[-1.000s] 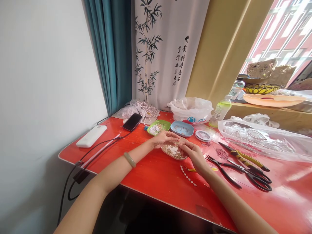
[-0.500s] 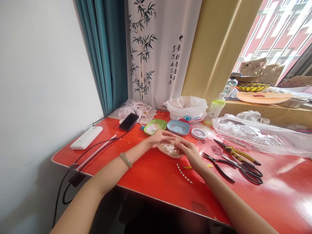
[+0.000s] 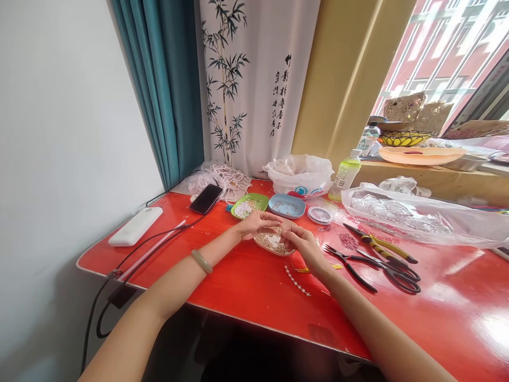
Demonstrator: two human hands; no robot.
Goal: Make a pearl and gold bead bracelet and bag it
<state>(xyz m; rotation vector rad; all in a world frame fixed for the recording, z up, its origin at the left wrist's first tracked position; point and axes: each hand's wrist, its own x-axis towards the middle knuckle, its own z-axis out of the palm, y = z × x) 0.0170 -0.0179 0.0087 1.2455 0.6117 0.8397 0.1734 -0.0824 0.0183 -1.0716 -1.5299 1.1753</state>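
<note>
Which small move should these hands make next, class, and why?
Perhaps lower the left hand and right hand slightly toward the pale dish: they nearly meet over its gold beads, so a dropped piece would likely land there. Anything pinched between them is too small to make out.

Single head-worn view from close above the red table [image 3: 238, 286], forward and downward.

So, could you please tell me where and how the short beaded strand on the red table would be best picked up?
I'd pinch the beaded strand at its near end, coming down from above on the near side. It lies flat in a loose curve on the red table, and that end points away from the yellow tool, which lies close to the far end.
</note>
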